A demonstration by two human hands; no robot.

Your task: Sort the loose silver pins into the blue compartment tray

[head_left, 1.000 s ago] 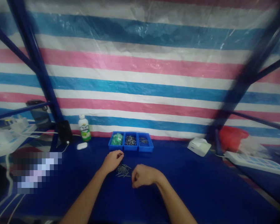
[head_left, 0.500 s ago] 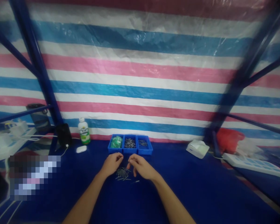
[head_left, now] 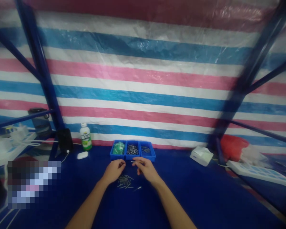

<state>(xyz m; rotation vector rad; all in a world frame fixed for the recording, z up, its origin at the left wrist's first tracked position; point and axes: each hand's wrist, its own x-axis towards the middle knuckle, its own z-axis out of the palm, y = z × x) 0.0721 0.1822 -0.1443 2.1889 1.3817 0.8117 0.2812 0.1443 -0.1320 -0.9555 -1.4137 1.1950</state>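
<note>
My left hand is closed in a pinch above the blue tabletop; what its fingertips hold, if anything, is too small to make out. Just to its right, my right hand pinches a thin metal pin between thumb and fingers, its end pointing toward the left hand. Below and between both hands lies a loose pile of thin metal pins. A separate small shiny piece rests right of the pile. Beyond the hands stand three joined blue bins, holding a green plastic packet, short dark metal pieces and slim dark pins.
A white-and-green bottle and a white case stand left of the bins. Farther left are a black box and a power strip. To the right are a tissue box, a red bag and another power strip.
My right hand has risen from beside the pin pile toward the bins, and a pin now shows in its fingers. The left hand keeps its pinch. The view has tilted slightly upward.
</note>
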